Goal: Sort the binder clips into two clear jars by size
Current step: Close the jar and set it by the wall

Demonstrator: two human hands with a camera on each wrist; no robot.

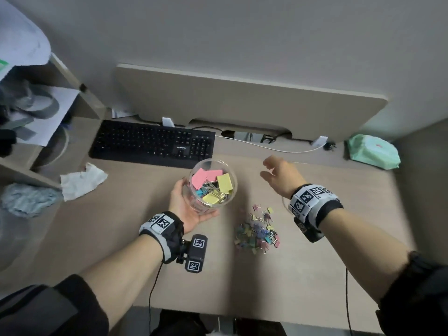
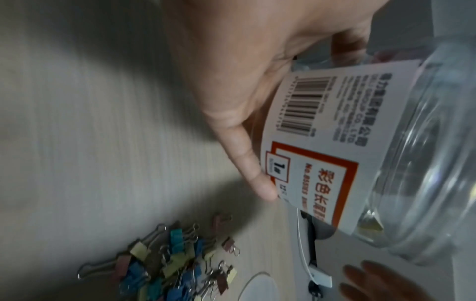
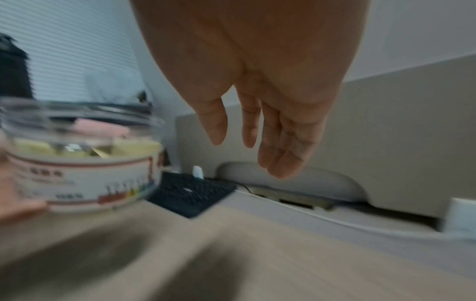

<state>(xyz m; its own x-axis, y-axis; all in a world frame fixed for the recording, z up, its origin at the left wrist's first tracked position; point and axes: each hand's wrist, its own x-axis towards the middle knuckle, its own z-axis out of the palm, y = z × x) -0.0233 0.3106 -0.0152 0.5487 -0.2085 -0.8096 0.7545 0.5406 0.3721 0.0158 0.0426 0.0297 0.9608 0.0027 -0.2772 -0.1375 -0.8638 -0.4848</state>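
While the left hand [image 1: 186, 206] wraps its palm and thumb around the labelled wall of a clear jar [image 1: 211, 187], the jar stands lifted off the table [image 1: 109, 226], its long axis near upright and tipped slightly, with the open mouth facing up toward the head camera. Inside lie large binder clips [image 1: 213, 184] in pink, yellow and teal, jumbled with their wire handles crossing. In the left wrist view the thumb [image 2: 247, 160] presses along the edge of the jar's white label [image 2: 319, 130], beside the barcode. The right hand [image 1: 278, 177] hangs in the air to the right of the jar, apart from it, with relaxed fingers [image 3: 280, 138] pointing down and holding nothing. A pile of small binder clips [image 1: 260, 230] in mixed colours lies on the table between the two forearms, nearer the body than the jar, the clips pointing every which way. A black keyboard [image 1: 152, 143] sits behind the jar, and a crumpled tissue [image 1: 81, 181] lies to its left.
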